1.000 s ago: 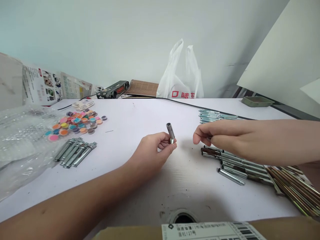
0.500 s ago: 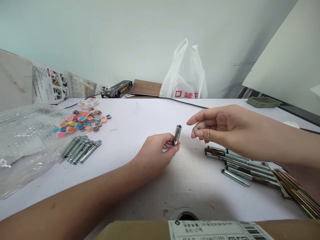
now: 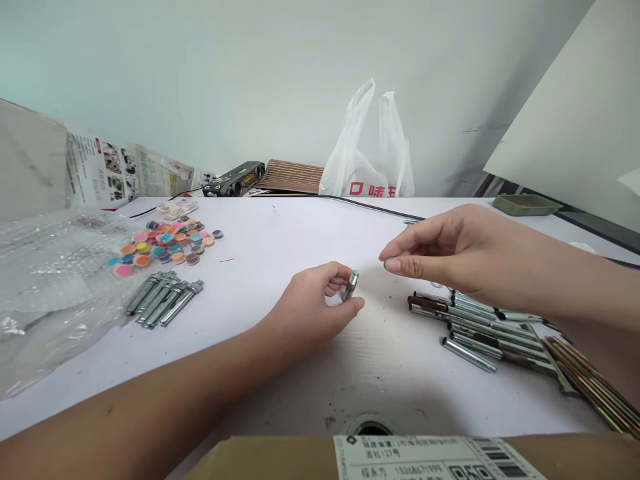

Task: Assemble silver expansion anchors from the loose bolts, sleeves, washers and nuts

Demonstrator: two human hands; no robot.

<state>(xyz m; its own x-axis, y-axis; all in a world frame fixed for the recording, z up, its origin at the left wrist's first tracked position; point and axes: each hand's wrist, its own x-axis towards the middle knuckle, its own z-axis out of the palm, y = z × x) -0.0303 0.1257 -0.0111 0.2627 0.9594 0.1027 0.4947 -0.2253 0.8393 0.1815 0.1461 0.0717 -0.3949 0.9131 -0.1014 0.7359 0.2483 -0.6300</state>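
Note:
In the centre of the head view, my left hand (image 3: 320, 303) is closed around a short metal sleeve (image 3: 351, 285), which stands tilted between thumb and fingers. To its right, my right hand (image 3: 440, 250) pinches a small round grey metal piece, probably a washer (image 3: 387, 262), between thumb and forefinger; the fingers largely cover it. The two hands are apart. Below my right hand lies a pile of shiny metal tubes (image 3: 470, 353). Several expansion bolts (image 3: 167, 300) lie side by side to the left of my left hand.
Coloured plastic caps (image 3: 143, 260) are heaped at left beside a clear plastic bag (image 3: 60, 287). Yellowish threaded rods (image 3: 595, 380) lie at right. A cardboard box (image 3: 270, 460) fills the near edge. A white carrier bag (image 3: 367, 160) and green tray (image 3: 527, 205) stand at the back.
The metal sleeve in my left hand has tipped and sits lower, with less of it showing. My right hand's fingers have closed more tightly over the small round piece.

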